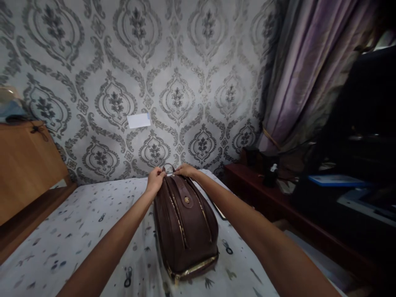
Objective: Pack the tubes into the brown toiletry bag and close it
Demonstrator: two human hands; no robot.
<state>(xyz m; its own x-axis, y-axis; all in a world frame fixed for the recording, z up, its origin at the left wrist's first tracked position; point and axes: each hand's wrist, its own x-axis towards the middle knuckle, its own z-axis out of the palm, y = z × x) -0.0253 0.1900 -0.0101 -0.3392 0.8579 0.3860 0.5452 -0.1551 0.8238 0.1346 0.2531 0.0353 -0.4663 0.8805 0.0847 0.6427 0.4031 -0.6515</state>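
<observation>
A dark brown leather bag [185,225] with gold zippers and a strap with a gold snap lies lengthwise on a bed with a white patterned sheet [77,231]. Both my arms reach forward to its far end. My left hand [155,179] grips the far left corner of the bag. My right hand [185,170] rests on the far top edge, fingers curled over it beside a thin handle loop [168,166]. What the fingertips pinch is hidden behind the bag.
A wooden headboard [24,169] stands at the left. Grey damask wallpaper with a white card [138,120] stuck on it is straight ahead. A purple curtain [306,74] hangs at the right above a dark low shelf [262,189] with small items.
</observation>
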